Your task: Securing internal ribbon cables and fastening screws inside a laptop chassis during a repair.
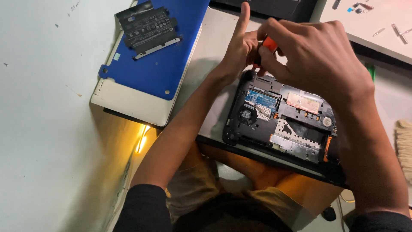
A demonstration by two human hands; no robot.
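Observation:
An opened laptop base [281,122] lies on the desk with its circuit board, small fan [247,115] and metal shields exposed. My right hand [319,56] is over its far edge, fingers closed around a red-handled screwdriver [269,44] whose tip is hidden behind the hands. My left hand [240,47] is right beside it at the far left corner of the laptop, index finger pointing up, the other fingers curled against the tool's shaft.
A blue and white laptop cover [150,64] lies at the upper left with a flat black battery pack [148,28] on top. A white surface [377,21] at the upper right holds small screws and bits. A brush [403,141] sits at the right edge. My knees are below the desk.

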